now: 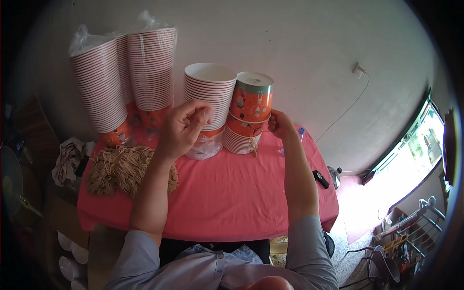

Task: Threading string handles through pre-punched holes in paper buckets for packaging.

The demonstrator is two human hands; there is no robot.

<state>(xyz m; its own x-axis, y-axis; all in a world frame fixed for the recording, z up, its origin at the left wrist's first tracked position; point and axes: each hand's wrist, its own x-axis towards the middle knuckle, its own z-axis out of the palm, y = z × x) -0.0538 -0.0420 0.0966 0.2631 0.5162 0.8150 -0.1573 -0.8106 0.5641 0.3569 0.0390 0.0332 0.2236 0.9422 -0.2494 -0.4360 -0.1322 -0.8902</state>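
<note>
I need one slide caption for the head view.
Right hand at upside-down cups, left hand near upright cups, beige string nearby.

No text can be read; faint marks on the upturned orange-and-green paper bucket (251, 103) and the small black oblong object (321, 179) cannot be resolved.

The shirt (193, 270) worn here is of pale grey-blue cloth, and a buttoned strip (220, 261) runs down its middle. The left sleeve (133, 256) and the right sleeve (309, 249) have the same colour; they are short, rather wide, and they finish near the elbows (146, 227). The left hand (182, 129) and the right hand (282, 124) are bare, and also both forearms (300, 183).
</note>
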